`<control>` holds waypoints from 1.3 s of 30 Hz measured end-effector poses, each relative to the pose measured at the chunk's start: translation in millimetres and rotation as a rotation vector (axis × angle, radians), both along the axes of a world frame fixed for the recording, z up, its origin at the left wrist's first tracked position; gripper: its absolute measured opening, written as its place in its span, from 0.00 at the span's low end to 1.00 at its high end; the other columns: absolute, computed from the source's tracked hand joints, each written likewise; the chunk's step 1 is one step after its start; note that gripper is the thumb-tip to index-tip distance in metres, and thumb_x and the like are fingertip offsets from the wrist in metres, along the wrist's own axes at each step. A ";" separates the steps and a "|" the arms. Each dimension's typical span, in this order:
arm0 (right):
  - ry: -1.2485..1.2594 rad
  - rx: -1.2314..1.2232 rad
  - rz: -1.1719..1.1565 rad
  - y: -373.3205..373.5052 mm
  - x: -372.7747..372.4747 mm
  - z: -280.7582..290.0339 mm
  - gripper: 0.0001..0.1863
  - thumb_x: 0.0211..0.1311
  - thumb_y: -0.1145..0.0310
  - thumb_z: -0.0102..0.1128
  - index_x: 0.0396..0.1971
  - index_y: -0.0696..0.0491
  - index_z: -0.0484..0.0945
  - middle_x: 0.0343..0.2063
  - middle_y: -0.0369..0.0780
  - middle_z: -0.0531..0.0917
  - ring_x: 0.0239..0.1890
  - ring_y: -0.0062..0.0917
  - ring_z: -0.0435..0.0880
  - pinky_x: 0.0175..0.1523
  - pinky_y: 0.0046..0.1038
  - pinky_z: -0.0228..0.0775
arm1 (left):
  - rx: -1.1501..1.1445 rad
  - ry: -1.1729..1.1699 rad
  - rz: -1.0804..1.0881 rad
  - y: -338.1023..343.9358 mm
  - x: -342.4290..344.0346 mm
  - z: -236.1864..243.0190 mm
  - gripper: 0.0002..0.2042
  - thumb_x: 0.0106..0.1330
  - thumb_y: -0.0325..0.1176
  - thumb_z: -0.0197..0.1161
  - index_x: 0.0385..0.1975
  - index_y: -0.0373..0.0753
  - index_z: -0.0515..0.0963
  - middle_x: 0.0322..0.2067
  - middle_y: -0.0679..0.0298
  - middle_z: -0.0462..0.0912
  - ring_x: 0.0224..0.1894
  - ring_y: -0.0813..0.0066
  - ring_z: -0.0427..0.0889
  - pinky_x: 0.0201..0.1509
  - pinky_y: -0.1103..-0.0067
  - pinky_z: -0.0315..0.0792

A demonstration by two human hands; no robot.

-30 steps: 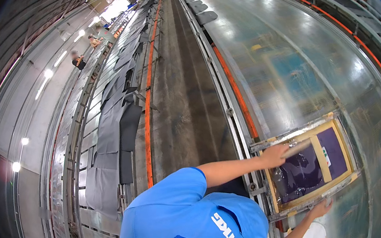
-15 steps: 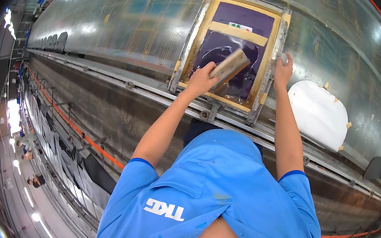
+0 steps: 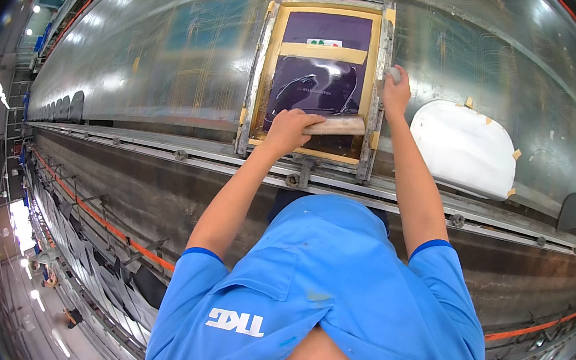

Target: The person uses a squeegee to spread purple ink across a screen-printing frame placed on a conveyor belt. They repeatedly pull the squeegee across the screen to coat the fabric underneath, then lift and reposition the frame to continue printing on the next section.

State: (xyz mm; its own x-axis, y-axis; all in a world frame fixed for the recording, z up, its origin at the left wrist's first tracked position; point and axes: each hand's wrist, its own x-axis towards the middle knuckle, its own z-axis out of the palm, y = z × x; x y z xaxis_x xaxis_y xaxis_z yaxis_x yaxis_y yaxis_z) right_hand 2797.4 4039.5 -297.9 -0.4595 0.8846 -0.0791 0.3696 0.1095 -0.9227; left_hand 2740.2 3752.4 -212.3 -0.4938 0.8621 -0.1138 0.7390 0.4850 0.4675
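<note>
Across the near end of a rectangular frame [image 3: 258,76], the left hand [image 3: 289,133] is curled closed around one end of a pale scraper [image 3: 341,125], which lies crosswise, its other end reaching toward the frame's right side. Just beside that side, the right hand [image 3: 397,93] has its fingers bent around a small grey knob [image 3: 393,73]; whether the knob is fixed to the frame cannot be told. Within the frame is a glossy purple sheet [image 3: 328,25], with a strip of yellowish tape [image 3: 323,53] running over it and a small white label [image 3: 324,42] just beyond the tape. The frame rests on a long, shiny counter [image 3: 204,105]. To its right lies a white rounded panel [image 3: 461,147] with yellow tabs at its edge. A metal rail [image 3: 218,159] follows the counter's near edge.
</note>
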 end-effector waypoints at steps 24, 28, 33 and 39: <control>-0.062 -0.012 -0.063 7.9 -4.5 -8.6 0.14 0.71 0.59 0.56 0.52 0.41 0.82 0.43 0.48 0.87 0.46 0.45 0.85 0.54 0.40 0.73 | -0.022 -0.511 0.153 -31.9 -106.6 -23.5 0.20 0.56 0.34 0.73 0.49 0.36 0.83 0.38 0.54 0.87 0.41 0.64 0.85 0.49 0.69 0.76; -0.096 -0.081 -0.015 5.8 -7.0 -8.1 0.15 0.71 0.59 0.56 0.54 0.43 0.82 0.47 0.48 0.86 0.51 0.44 0.84 0.58 0.39 0.72 | -0.261 -0.596 -0.137 -9.9 -132.2 -43.4 0.24 0.54 0.30 0.75 0.52 0.35 0.82 0.40 0.60 0.87 0.41 0.69 0.83 0.49 0.73 0.75; -0.098 0.084 0.025 26.3 0.2 -41.1 0.14 0.74 0.59 0.56 0.54 0.44 0.82 0.26 0.36 0.76 0.30 0.22 0.75 0.39 0.28 0.69 | -0.557 -0.854 -0.213 18.0 -146.2 -66.0 0.29 0.51 0.31 0.78 0.57 0.38 0.81 0.45 0.62 0.87 0.48 0.69 0.83 0.53 0.73 0.76; -0.683 0.562 0.354 24.1 -3.5 29.6 0.24 0.68 0.50 0.61 0.60 0.45 0.80 0.58 0.49 0.81 0.61 0.46 0.77 0.64 0.41 0.68 | -0.569 -1.064 -0.142 25.5 -202.8 -39.1 0.30 0.49 0.31 0.78 0.57 0.40 0.81 0.46 0.64 0.86 0.46 0.71 0.83 0.52 0.73 0.76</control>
State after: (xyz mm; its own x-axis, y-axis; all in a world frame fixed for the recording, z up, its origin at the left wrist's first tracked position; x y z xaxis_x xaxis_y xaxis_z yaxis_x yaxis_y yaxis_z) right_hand 2793.9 4063.6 -268.3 -0.7199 0.6932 -0.0353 0.6697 0.6803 -0.2980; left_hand 2537.4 3777.9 -251.4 0.1715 0.5960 -0.7845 0.1786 0.7643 0.6197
